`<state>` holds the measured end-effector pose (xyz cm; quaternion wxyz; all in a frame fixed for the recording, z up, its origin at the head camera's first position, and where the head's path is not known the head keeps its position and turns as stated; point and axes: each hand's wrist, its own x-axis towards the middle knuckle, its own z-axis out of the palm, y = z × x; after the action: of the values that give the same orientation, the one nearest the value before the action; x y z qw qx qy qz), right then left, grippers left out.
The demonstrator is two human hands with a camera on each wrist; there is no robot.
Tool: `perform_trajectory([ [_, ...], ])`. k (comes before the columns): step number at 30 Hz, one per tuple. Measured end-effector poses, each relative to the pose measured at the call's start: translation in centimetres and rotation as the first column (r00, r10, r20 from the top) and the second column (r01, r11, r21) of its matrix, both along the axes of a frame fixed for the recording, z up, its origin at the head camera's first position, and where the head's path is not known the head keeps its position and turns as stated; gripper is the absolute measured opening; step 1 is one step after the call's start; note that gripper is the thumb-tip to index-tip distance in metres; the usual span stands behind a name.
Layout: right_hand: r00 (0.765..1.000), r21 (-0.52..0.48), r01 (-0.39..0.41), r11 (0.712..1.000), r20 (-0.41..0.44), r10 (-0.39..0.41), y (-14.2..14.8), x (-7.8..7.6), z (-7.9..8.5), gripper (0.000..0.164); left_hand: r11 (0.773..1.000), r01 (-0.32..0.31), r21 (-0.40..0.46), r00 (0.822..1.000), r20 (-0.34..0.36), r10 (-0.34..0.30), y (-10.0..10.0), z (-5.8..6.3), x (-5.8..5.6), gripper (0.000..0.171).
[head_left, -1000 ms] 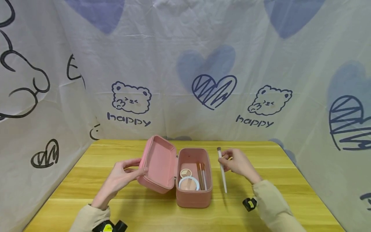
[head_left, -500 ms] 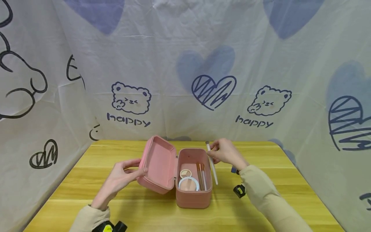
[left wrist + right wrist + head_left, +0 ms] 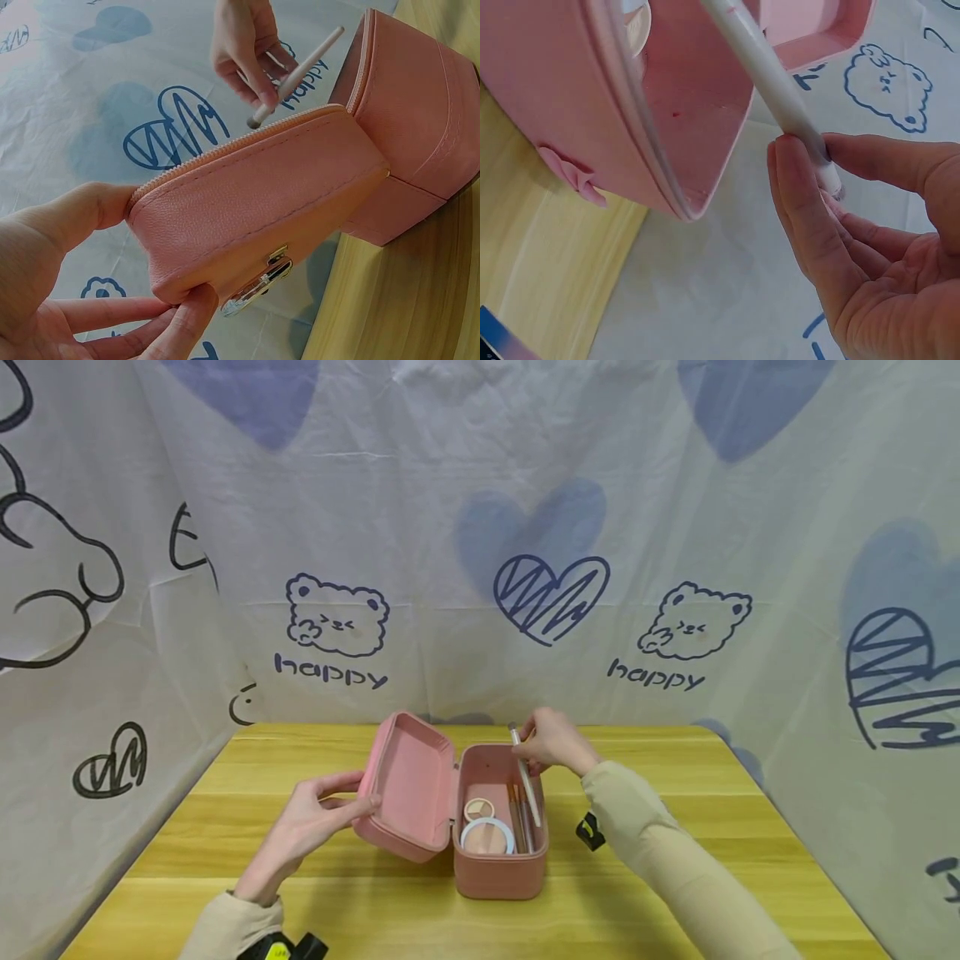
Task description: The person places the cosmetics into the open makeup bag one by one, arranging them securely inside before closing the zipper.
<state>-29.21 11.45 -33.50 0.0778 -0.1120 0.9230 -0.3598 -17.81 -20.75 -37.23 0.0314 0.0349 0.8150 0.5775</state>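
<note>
You are at the placing step, by the look of it: the white brush point(image 3: 528, 785) slants over the right side of the open pink box point(image 3: 501, 874), its bristle end high and far, its bare handle end low and near. Your right hand point(image 3: 555, 740) pinches it close to the bristles, between thumb and fingers. Your left hand point(image 3: 318, 817) grips the left edge of the lid point(image 3: 412, 789), which leans open to the left of the box on the bench point(image 3: 712, 797).

Inside, slender sticks point(image 3: 516, 828) lie along the right wall, with a large round compact point(image 3: 486, 837) near and left and a small round palette point(image 3: 478, 810) just beyond it. Whether the handle touches the sticks, you cannot tell from here.

The next move seems to call for lowering the brush alongside those sticks, clearing the far rim, then loosening your pinch while the lid is held back.
</note>
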Motion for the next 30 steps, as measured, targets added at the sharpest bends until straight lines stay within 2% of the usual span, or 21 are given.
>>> perform_trajectory([
  [4, 1.000, 0.045, -0.013, 0.999, 0.024, 0.012, -1.1, -0.7, 0.2, 0.010, 1.000, -0.003, 0.001, 1.000, -0.002, 0.003, 0.0, 0.0, 0.0, 0.065],
  [10, 0.999, 0.129, -0.035, 0.991, 0.045, 0.029, -2.4, -1.8, -0.1, 0.022, 1.000, -0.005, 0.001, 1.000, -0.002, 0.005, -0.1, 0.0, 0.1, 0.065],
  [16, 0.999, 0.171, -0.017, 0.985, 0.053, 0.008, -3.2, -2.5, -0.8, 0.008, 1.000, -0.002, -0.002, 1.000, -0.002, 0.002, -0.1, 0.0, 0.1, 0.065],
  [18, 0.999, 0.197, -0.008, 0.980, 0.046, -0.001, -3.4, -2.6, -1.1, 0.009, 1.000, 0.000, -0.002, 1.000, -0.002, 0.000, -0.1, 0.0, 0.1, 0.066],
  [21, 1.000, 0.289, -0.010, 0.957, -0.001, 0.011, -3.8, -2.7, -1.4, 0.022, 1.000, 0.001, -0.002, 1.000, 0.000, -0.001, -0.1, 0.0, 0.0, 0.065],
  [25, 0.998, 0.406, -0.016, 0.914, -0.049, 0.039, -4.2, -2.8, -2.0, 0.027, 1.000, 0.000, -0.004, 1.000, 0.000, 0.000, -0.1, 0.0, 0.0, 0.065],
  [28, 0.999, 0.428, -0.009, 0.904, -0.034, 0.026, -4.5, -2.8, -2.4, 0.030, 1.000, 0.003, -0.004, 1.000, -0.002, -0.003, 0.0, 0.0, 0.1, 0.065],
  [30, 0.999, 0.438, 0.000, 0.899, -0.032, 0.015, -4.7, -2.9, -2.7, 0.038, 1.000, 0.005, -0.001, 1.000, -0.003, -0.005, 0.0, 0.0, 0.1, 0.065],
])
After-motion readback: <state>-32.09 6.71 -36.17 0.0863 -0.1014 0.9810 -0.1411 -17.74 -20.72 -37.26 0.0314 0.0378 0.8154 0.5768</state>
